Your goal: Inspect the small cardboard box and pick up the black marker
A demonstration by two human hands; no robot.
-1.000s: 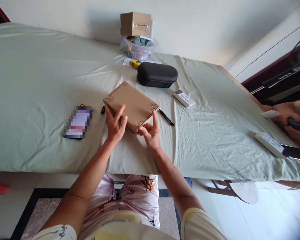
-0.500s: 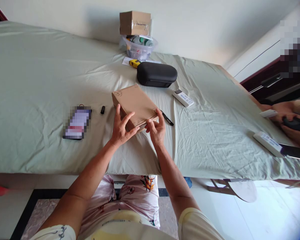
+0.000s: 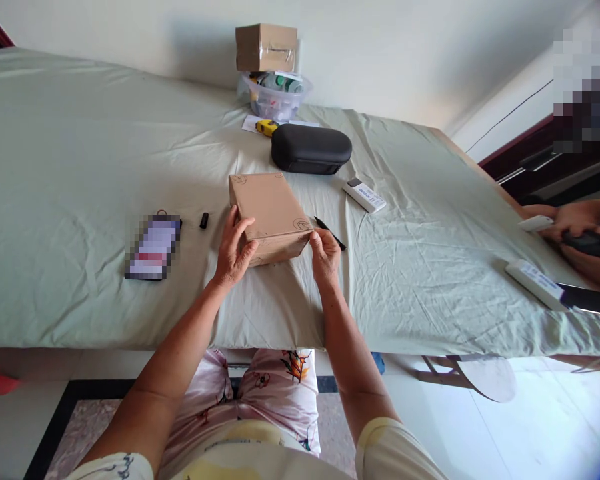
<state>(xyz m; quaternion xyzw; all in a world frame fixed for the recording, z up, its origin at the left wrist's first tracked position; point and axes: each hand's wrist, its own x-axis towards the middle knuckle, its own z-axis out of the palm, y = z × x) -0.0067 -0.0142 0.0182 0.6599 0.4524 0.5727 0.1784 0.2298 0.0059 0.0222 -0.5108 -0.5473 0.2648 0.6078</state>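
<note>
A brown cardboard box with small scribbled marks at its top corners lies on the cloth before me. My left hand grips its near left corner, fingers on the left side and top edge, thumb against the front face. At the near right corner, my right hand pinches the edge between thumb and curled fingers. Just beyond the right hand lies an uncapped black marker. Its black cap sits apart, left of the box.
A phone lies to the left. Behind the box are a black case, a yellow tape measure and a plastic tub under another carton. White devices lie rightward; another person's hands hold something dark at far right.
The box has turned slightly clockwise, so more of its front face shows. My left hand has shifted a little left, and my right hand has moved to the near right corner.
</note>
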